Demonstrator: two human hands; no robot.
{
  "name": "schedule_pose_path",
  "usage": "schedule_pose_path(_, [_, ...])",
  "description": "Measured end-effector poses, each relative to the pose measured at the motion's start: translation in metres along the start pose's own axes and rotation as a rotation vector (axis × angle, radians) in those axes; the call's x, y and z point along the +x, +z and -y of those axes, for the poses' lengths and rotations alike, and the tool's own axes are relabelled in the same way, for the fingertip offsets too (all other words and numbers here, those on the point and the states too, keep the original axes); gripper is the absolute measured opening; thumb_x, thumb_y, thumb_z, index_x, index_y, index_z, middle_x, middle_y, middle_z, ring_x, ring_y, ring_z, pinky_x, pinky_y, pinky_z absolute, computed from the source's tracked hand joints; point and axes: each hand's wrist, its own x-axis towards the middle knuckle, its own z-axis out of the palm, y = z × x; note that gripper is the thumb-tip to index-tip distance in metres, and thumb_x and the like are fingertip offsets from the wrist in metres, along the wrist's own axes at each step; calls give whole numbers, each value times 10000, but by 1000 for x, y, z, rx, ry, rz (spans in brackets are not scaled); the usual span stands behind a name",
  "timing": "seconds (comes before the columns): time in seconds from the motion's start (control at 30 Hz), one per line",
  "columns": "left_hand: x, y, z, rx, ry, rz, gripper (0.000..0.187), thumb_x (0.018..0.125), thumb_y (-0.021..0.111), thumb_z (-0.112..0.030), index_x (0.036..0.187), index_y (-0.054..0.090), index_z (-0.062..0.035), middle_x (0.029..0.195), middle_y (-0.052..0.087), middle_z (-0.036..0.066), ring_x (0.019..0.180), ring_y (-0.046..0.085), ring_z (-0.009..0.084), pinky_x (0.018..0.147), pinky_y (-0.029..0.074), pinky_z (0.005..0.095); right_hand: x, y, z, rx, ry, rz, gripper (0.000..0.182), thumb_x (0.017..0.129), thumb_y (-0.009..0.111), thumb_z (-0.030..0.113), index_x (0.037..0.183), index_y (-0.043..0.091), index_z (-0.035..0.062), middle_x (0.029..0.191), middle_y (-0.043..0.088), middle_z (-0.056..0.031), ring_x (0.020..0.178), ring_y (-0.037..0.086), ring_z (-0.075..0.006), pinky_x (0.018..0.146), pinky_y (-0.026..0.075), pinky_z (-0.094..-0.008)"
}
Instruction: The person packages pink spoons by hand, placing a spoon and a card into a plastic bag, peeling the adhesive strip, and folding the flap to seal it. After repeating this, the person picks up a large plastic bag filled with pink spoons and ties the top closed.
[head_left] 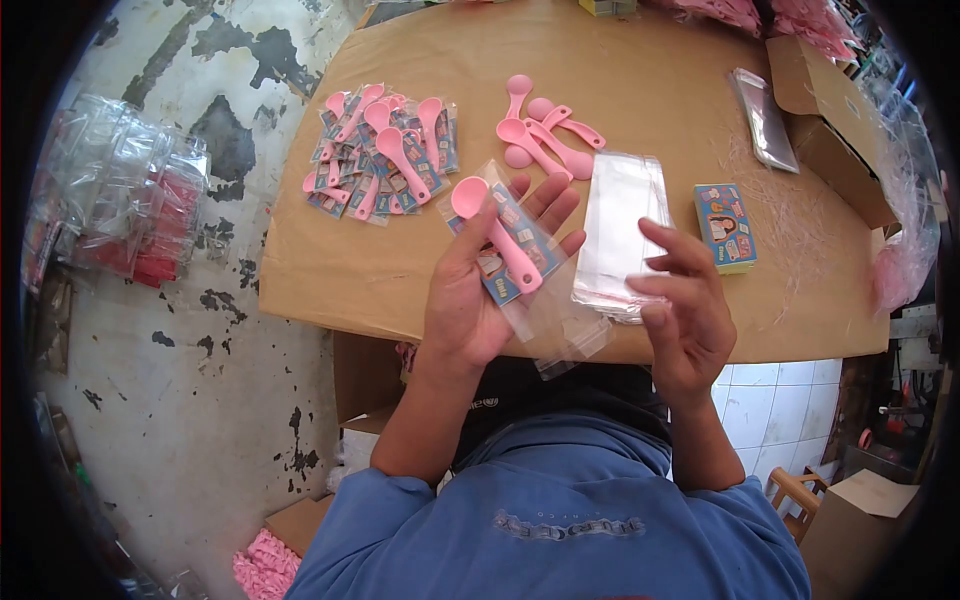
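My left hand (pixel 480 290) holds a clear bag with a blue printed card and a pink spoon (pixel 503 240) in it, the thumb pressed on the spoon. The bag's loose end (pixel 575 335) hangs toward the table's front edge. To the right, my right hand (pixel 688 315) has its fingers bent and apart, with nothing seen between them. Between the hands lies a stack of clear bags (pixel 620 220). Loose pink spoons (pixel 530 143) lie beyond my left hand. A pile of bagged spoons (pixel 375 150) is at the left, and a stack of printed cards (pixel 724 225) at the right.
The brown-covered table (pixel 340 270) bears an open cardboard box (pixel 835 125) and a packet of clear bags (pixel 765 120) at the right. Thin pink strands are scattered near them. Plastic packages (pixel 130 190) are at the far left, beyond the table's edge.
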Motion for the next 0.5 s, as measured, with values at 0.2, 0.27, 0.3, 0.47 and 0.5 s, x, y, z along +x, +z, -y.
schedule_pose_path(0.2, [1,21,10,102,-121,4,585,1142,428,-375,1605,337,-30,1589,464,225,1454,496,341,1217,421,479,25,10,-3,-434,-248,155,415,863,731,37,1249,780,183,1530,572,-162,1438,481,-401,1163,420,-501])
schedule_pose_path(0.27, [-2,15,17,99,-185,17,602,1139,436,-382,1612,329,-25,1585,472,214,1410,537,331,1202,437,465,29,14,-3,-382,-276,197,427,816,761,74,1209,808,233,1530,580,-147,1474,452,-412,1190,398,-527])
schedule_pose_path(0.3, [-2,13,18,99,-211,25,611,1137,440,-385,1615,325,-23,1584,477,209,1388,557,327,1194,445,459,32,13,-4,-322,-276,208,424,808,766,75,1202,811,226,1529,581,-149,1475,450,-411,1188,398,-524])
schedule_pose_path(0.47, [-2,8,9,238,-54,-80,598,1133,460,-373,1600,345,-18,1560,514,207,1388,563,285,1189,426,438,38,4,-1,70,-74,213,355,823,785,23,1174,784,75,1285,714,-148,1228,630,-313,1019,503,-403])
schedule_pose_path(0.5, [-3,8,8,325,-19,-48,601,1132,460,-378,1599,343,-17,1565,508,211,1400,553,289,1200,410,441,34,6,-2,108,8,157,348,863,780,23,1210,746,31,1147,730,-126,1077,662,-246,941,509,-342])
